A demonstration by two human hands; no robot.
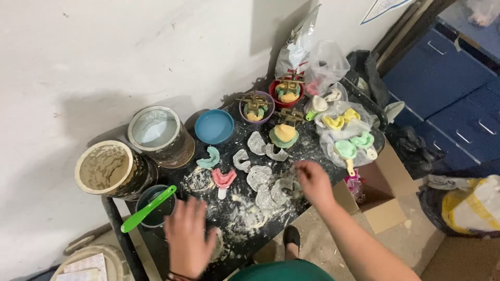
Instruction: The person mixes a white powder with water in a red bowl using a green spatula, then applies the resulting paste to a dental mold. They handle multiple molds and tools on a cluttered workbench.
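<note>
My right hand [314, 182] hovers, fingers loosely together, over the grey casts [268, 190] mid-tabletop [237, 244], my left hand [188, 237], blurred, spread flat near the dark bowl [155, 208], so I'd pinch one cast gently by its edges.

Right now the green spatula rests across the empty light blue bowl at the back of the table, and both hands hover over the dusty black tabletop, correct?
Not quite. In the head view the green spatula rests across the dark mixing cup at the front left; the light blue bowl holds nothing. The left hand and right hand do hover over the tabletop.
</note>
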